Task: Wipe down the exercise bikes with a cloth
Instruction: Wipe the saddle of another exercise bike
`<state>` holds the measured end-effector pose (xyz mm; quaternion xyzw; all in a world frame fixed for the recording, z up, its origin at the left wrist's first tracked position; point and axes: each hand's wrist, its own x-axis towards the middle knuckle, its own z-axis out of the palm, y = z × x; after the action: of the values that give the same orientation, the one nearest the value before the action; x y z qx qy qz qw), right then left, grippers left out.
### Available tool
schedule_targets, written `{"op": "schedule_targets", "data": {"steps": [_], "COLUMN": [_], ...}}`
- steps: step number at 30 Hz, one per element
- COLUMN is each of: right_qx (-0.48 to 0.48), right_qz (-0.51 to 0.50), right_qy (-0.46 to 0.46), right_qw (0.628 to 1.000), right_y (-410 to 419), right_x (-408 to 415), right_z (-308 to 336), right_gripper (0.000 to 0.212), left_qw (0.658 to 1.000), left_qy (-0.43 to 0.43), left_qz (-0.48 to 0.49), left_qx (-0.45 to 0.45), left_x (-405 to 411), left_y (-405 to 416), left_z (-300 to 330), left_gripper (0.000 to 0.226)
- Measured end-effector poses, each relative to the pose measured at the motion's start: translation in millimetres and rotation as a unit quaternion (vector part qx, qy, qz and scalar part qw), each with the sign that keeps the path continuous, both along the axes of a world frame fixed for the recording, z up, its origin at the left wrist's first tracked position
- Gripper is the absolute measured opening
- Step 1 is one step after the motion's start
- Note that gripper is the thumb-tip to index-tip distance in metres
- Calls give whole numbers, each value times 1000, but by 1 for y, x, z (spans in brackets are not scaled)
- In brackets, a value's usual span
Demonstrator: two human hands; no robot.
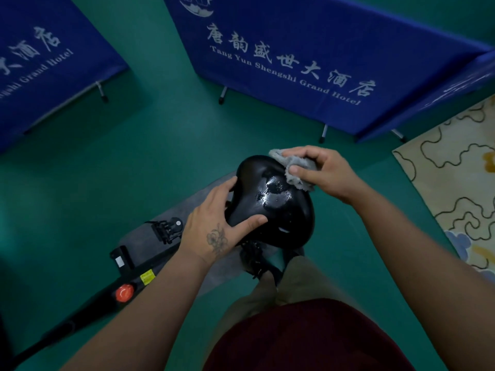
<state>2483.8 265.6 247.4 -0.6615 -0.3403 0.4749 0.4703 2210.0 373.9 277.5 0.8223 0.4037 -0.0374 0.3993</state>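
The exercise bike's black saddle is in the middle of the view, glossy with wet streaks on top. My left hand grips the saddle's left side, thumb lying across its top. My right hand presses a grey cloth against the saddle's far right edge, fingers closed over it. The bike's black frame runs down to the lower left, carrying a red knob and a yellow label. A black pedal sticks out left of the saddle.
Blue folding screens with white lettering stand on the green floor, one at the far left and one across the back, on thin metal legs. A cream patterned rug lies at the right. A grey mat sits under the bike.
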Motion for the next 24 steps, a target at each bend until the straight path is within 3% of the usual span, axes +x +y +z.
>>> {"op": "schedule_targets", "data": {"steps": [6,15,24], "right_qx": [-32,54,27], "right_qz": [60,20,39], "right_qy": [-17,-9,-3], "right_qw": [997,998,999], "right_y": [46,-21,17], "right_x": [4,7,12], "right_z": [-3,-18,-9], "right_gripper": [26,30,25], "left_qw": [1000,1000,999], "left_qy": [-2,2,-12], "left_qz": [8,11,20], "left_qx": [10,29,34], "left_x": [-1,1,0], "left_y": [-2,-5,-4], "left_z": [0,3,0], "left_gripper": [101,100,92]}}
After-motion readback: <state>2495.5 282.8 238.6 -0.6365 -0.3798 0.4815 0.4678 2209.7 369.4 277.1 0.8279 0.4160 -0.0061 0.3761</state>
